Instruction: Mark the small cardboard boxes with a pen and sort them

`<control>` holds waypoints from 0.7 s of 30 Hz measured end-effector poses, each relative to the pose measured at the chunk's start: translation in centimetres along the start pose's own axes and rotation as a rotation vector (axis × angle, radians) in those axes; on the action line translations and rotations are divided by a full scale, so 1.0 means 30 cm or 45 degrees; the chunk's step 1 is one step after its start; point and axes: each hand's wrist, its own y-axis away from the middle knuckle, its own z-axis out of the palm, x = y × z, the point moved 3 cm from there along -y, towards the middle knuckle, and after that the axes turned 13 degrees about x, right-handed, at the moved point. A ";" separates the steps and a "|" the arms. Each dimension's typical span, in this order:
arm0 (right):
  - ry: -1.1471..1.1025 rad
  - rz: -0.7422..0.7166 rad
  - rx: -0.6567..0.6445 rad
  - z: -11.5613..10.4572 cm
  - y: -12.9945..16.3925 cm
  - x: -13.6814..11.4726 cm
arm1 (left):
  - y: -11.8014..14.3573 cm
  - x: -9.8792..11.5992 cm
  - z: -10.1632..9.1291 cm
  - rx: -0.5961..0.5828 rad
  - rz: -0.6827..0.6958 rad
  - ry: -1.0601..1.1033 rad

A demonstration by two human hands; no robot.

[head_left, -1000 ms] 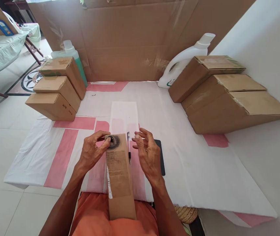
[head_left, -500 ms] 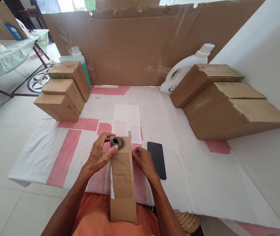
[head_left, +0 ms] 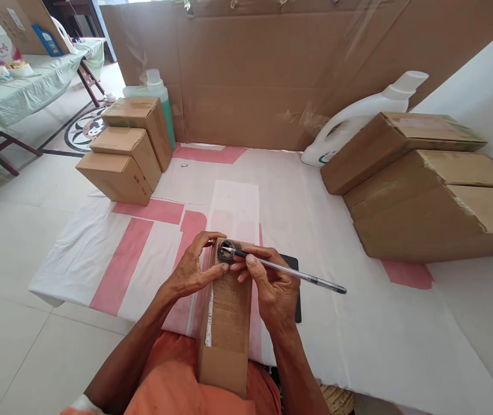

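Observation:
A long narrow cardboard box (head_left: 228, 323) lies lengthwise in front of me, its near end against my orange clothing. Near its far end is a round hole (head_left: 225, 250) ringed with black scribble. My left hand (head_left: 195, 266) grips the box's far left corner, fingers behind the edge and thumb on top beside the hole. Between the fingers of my right hand (head_left: 274, 282) is a clear-barrelled pen (head_left: 307, 278); its tip is at the hole and its dark end points right. Partly hidden behind my right hand lies a black phone (head_left: 292, 263).
A white sheet of paper (head_left: 235, 202) lies beyond the box on the white and pink cloth (head_left: 315, 219). Stacked cardboard boxes (head_left: 119, 158) stand at left, with more boxes (head_left: 410, 196) at right. Behind them are a green-liquid bottle (head_left: 166, 106), a white jug (head_left: 354, 118) and a cardboard panel (head_left: 250, 80).
My right hand has come up from the box's right side over its top, with the pen now plainly visible at the hole. The view has shifted, and my left hand stays on the box.

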 end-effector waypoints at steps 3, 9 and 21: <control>0.040 -0.025 -0.025 0.002 -0.005 -0.003 | 0.001 -0.005 -0.001 -0.008 -0.023 -0.014; 0.087 -0.019 -0.039 -0.001 -0.014 -0.007 | -0.002 -0.005 0.006 -0.013 -0.011 -0.027; 0.251 -0.075 -0.021 -0.071 -0.024 0.015 | -0.005 -0.027 -0.001 -0.013 -0.025 -0.029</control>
